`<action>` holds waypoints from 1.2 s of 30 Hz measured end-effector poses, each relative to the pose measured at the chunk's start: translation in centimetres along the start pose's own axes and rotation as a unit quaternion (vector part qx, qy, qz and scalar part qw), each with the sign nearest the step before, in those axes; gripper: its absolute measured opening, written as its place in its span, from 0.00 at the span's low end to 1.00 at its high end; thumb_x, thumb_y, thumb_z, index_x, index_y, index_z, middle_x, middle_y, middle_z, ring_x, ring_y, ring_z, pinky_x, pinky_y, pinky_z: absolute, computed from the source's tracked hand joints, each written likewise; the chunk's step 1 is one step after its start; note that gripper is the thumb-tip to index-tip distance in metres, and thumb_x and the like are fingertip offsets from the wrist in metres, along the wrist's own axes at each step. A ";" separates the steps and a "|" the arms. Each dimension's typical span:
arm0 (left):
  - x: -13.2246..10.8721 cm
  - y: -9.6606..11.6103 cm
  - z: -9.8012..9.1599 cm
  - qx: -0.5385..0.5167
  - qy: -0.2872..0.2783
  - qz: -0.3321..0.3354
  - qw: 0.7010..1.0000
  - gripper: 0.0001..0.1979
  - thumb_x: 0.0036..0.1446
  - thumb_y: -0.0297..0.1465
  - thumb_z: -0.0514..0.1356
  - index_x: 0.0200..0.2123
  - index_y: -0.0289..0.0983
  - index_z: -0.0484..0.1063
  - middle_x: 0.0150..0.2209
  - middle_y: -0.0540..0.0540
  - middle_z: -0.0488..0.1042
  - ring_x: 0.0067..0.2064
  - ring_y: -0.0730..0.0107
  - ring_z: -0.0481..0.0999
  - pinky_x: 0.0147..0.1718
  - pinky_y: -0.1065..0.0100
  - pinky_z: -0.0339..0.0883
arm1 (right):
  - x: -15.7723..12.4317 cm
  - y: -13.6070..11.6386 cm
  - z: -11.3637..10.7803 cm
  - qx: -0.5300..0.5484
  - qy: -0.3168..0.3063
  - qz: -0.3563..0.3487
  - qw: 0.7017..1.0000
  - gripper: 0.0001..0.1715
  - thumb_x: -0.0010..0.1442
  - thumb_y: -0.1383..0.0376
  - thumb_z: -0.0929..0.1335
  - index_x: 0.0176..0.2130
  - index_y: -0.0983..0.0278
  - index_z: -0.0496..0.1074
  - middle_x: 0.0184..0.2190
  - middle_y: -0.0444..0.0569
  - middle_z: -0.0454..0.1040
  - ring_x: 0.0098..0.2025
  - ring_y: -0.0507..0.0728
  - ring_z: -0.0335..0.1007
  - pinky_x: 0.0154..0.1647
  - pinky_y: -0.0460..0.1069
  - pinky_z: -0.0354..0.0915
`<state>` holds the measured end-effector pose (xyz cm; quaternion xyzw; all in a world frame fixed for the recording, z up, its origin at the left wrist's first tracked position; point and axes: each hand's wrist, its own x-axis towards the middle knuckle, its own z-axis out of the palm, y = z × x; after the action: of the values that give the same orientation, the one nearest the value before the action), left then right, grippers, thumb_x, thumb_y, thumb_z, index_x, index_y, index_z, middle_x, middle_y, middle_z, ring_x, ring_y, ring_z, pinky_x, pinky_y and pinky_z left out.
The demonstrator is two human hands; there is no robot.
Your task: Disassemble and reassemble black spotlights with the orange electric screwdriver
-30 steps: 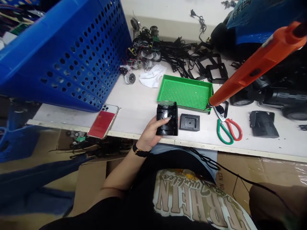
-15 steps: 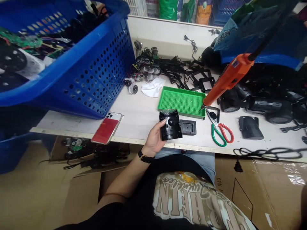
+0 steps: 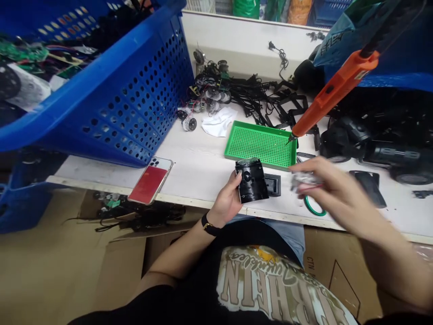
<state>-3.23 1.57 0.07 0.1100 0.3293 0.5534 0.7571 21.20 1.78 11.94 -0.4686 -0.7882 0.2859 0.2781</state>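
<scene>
My left hand (image 3: 232,194) grips a black plastic housing (image 3: 252,181) by its left side, thumb on the front face. The housing has a clear rounded top edge and a round black knob, and is held over the table's front edge. Behind its right side lies a small black rectangular part (image 3: 272,184) with a recess. My right hand (image 3: 333,192), smeared by motion, hovers over the scissors (image 3: 314,206), whose green handle loop still shows. Thumb and fingers pinch a small silvery-grey blurred item (image 3: 304,179); its kind is unclear.
An orange electric screwdriver (image 3: 333,97) hangs with its tip over the green tray (image 3: 260,142). A blue basket (image 3: 135,95) of parts and a red-backed phone (image 3: 150,180) are at left. Cables (image 3: 250,97) and a white cloth (image 3: 219,122) lie behind; black lamp housings (image 3: 399,158) sit at right.
My right hand has come into view from the right, over the scissors, with a small item in its fingers. The left hand keeps hold of the black housing. The whole view has shifted slightly.
</scene>
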 end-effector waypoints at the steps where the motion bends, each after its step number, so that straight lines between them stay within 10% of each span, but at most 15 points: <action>1: 0.0 -0.2 0.1 0.009 -0.012 0.007 1.000 0.18 0.62 0.40 0.71 0.52 0.40 0.78 0.55 0.44 0.82 0.65 0.52 0.76 0.65 0.53 0.69 | 1.3 0.6 1.9 0.017 -0.021 -0.006 1.000 0.17 0.72 0.53 0.69 0.55 0.57 0.78 0.47 0.50 0.81 0.44 0.57 0.80 0.46 0.54 0.77; 7: -0.2 -0.6 0.6 0.048 -0.024 0.040 0.998 0.22 0.63 0.45 0.70 0.56 0.42 0.76 0.58 0.44 0.80 0.64 0.55 0.76 0.63 0.57 0.71 | 3.1 1.9 8.1 0.050 -0.060 -0.010 0.997 0.15 0.73 0.57 0.68 0.55 0.54 0.79 0.49 0.49 0.84 0.49 0.61 0.81 0.49 0.57 0.74; 28: -0.5 -0.7 0.5 0.038 -0.047 0.004 0.998 0.26 0.67 0.47 0.67 0.60 0.39 0.74 0.58 0.41 0.80 0.64 0.53 0.76 0.65 0.54 0.68 | 3.3 3.7 10.1 -0.008 0.131 -0.158 0.979 0.09 0.66 0.65 0.75 0.48 0.62 0.82 0.36 0.47 0.78 0.39 0.54 0.75 0.39 0.50 0.72; 36: 0.2 2.0 -2.7 0.227 0.096 0.145 0.958 0.23 0.65 0.50 0.66 0.53 0.40 0.79 0.53 0.44 0.83 0.62 0.56 0.78 0.65 0.57 0.67 | 0.1 5.3 10.6 -0.076 0.232 -0.323 0.914 0.21 0.65 0.75 0.72 0.58 0.69 0.78 0.40 0.53 0.79 0.43 0.58 0.75 0.41 0.54 0.78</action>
<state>-6.39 1.92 -0.99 0.2718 0.4977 0.5759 0.5889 16.79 1.97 0.97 -0.2618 -0.8290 0.0033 0.4943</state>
